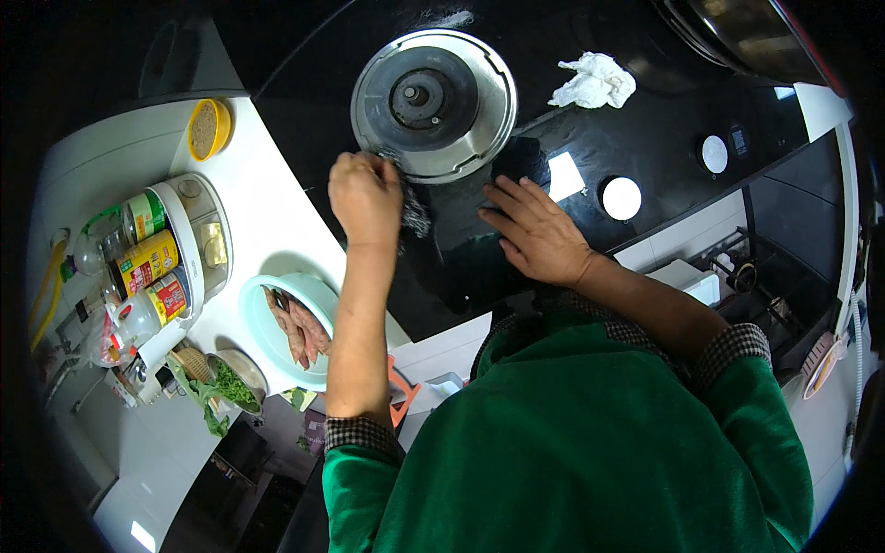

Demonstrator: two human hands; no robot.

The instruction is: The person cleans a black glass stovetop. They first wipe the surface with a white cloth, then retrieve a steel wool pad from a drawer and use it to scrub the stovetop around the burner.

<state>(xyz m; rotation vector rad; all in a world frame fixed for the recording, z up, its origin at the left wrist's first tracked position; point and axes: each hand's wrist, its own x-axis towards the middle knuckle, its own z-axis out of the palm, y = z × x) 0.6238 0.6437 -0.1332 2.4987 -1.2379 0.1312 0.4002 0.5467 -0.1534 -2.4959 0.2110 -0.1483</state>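
Observation:
Before me, on a black glass gas hob (449, 276), sits a burner with a round stainless-steel drip pan (494, 83) and a dark centre. My left hand (364, 197) is curled at the pan's near-left rim. Its fingers close on what looks like a dark, glinting scouring pad (388, 155), mostly hidden beneath them. A greyish, mottled patch (415, 213) lies on the glass just right of that hand; whether it is suds or mesh I cannot tell. My right hand (539, 231) rests palm down on the glass near the front edge, fingers spread, holding nothing.
A crumpled white tissue (594, 81) lies beyond two round knobs (621, 198). A metal pot (747, 34) stands far right. On the left counter are a yellow bowl (220, 128), a bottle rack (197, 242), a mint basin (252, 332) of sweet potatoes and a bowl of chopped greens (235, 383).

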